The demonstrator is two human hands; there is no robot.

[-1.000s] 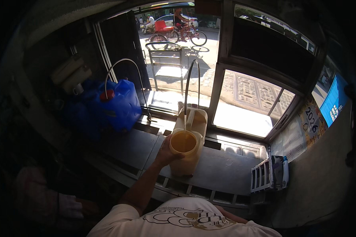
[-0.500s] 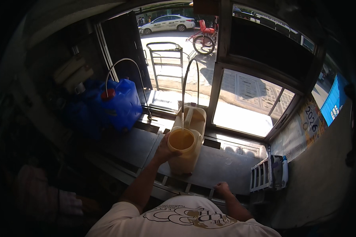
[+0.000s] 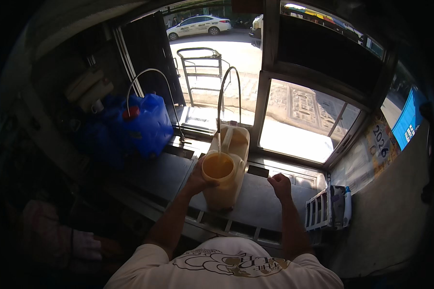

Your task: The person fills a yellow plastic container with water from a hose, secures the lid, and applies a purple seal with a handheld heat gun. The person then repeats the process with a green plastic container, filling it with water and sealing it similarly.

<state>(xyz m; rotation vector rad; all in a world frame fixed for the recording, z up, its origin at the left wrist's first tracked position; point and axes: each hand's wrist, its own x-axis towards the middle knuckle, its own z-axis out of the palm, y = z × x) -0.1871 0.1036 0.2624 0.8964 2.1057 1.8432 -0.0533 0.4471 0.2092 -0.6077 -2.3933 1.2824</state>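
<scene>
A tall, yellowish translucent jug (image 3: 226, 195) stands on the metal counter in front of me, its wide round mouth facing up. My left hand (image 3: 196, 180) is closed around the left side of that mouth. A thin curved metal spout (image 3: 220, 106) arches over the jug's handle and reaches down to the far side of the mouth. To the right of the jug, my right hand (image 3: 281, 185) hovers over the counter, apart from the jug, with its fingers curled together. Whatever is in those fingers, if anything, is hidden.
A blue container (image 3: 154, 126) with a red cap (image 3: 131, 112) stands at the left, under a second curved spout (image 3: 152, 70). A white rack (image 3: 318, 212) is at the counter's right end. Beyond the window frame stands a hand truck (image 3: 200, 72); a white car (image 3: 200, 26) is on the street.
My right hand has risen from the counter's near edge and moved forward, to beside the jug. My left hand keeps its hold. Outside, the red-seated cycle has left view and another vehicle has appeared.
</scene>
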